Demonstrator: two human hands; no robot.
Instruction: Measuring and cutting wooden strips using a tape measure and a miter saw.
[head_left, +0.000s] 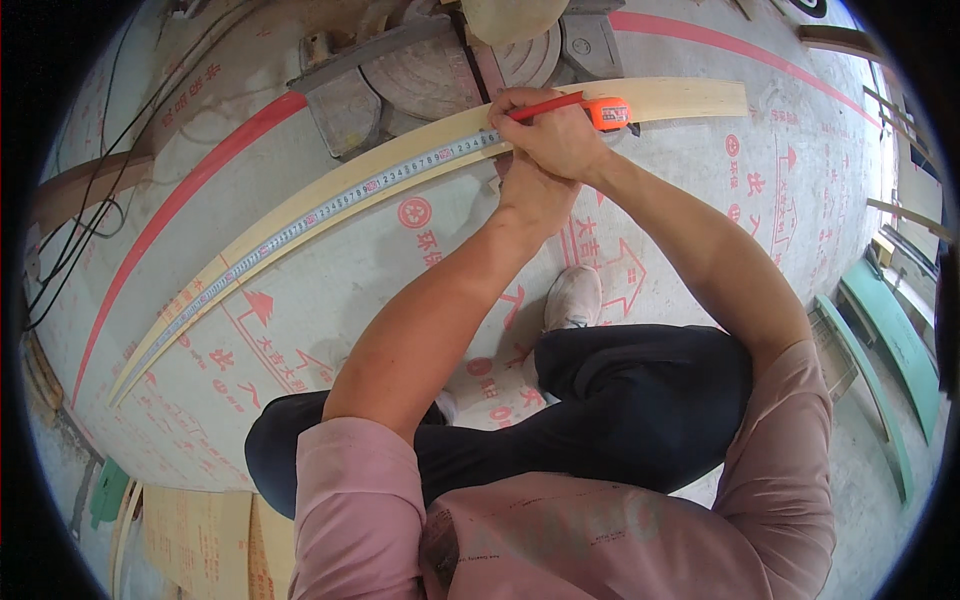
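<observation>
Machine base [425, 80] beyond wood strip [690, 97]; right fingers [508, 101] pinching red pencil [548, 106]; left hand [540, 192]: fingers hidden, can't tell

Dusty-pink shirt [600, 565] with faint print [620, 530], short sleeves [357, 495] at seven and four o'clock, dark trousers [610, 415], whitish shoe [575, 297].

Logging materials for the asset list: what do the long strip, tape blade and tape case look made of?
Long strip: likely wood or wood-based board, smooth, seemingly unpainted; pale yellow-tan, grain hard to make out.
Tape blade: probably thin coated steel; pale, long and ribbon-like, with dark and red markings.
Tape case: likely moulded plastic; bright orange, rounded edges. Rubber coating can't be ruled out.
</observation>
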